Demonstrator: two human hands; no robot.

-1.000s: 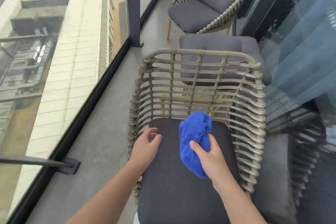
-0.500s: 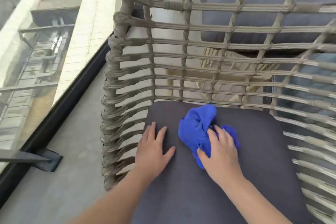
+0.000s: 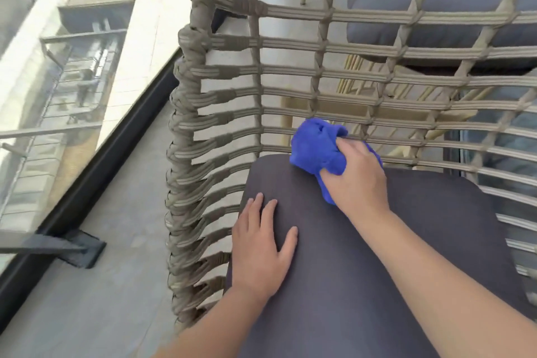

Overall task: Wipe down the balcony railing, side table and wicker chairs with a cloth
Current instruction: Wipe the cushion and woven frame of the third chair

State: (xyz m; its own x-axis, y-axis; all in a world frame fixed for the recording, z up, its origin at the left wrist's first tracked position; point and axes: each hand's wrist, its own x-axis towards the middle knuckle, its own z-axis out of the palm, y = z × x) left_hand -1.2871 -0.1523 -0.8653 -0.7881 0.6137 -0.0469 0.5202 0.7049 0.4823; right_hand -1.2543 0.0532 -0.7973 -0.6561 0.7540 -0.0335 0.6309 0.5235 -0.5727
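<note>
1. Right hand (image 3: 359, 173): one, bare, back of the hand facing up, forearm running in from the lower right. The fingers are curled over and bunched into a crumpled bright blue cloth (image 3: 316, 148), which it grips; the fingertips themselves are hidden in the fabric.
2. Cloth, position: one. It bulges out ahead of and to the left of the gripping knuckles, with a small tail showing beneath the heel of the hand. It sits at the rear edge of the dark grey flat seat cushion (image 3: 406, 256), touching the lowest horizontal strands of the chair back just beyond the grip.
3. Left hand (image 3: 261, 253): one, bare, palm down, fingers straight and slightly spread, thumb angled out to the right. It lies flat on the cushion and holds nothing. It is below and to the left of the grip, apart from the cloth, near the cushion's left edge.
4. Beige woven wicker chair with open lattice back and side (image 3: 203, 131): one, wrapping round the cushion; its back stands directly ahead of the grip, its curved side to the left.
5. Grey padded cushion of a second seat (image 3: 436, 17): one, seen through the lattice, beyond the grip, with pale slender legs under it.
6. Grey concrete balcony floor (image 3: 101, 285): to the left of the grip, past the chair side.
7. Glass balustrade with a dark base rail (image 3: 96, 171): one, far left of the grip; a dark bracket (image 3: 78, 250) meets the floor beside it.
</note>
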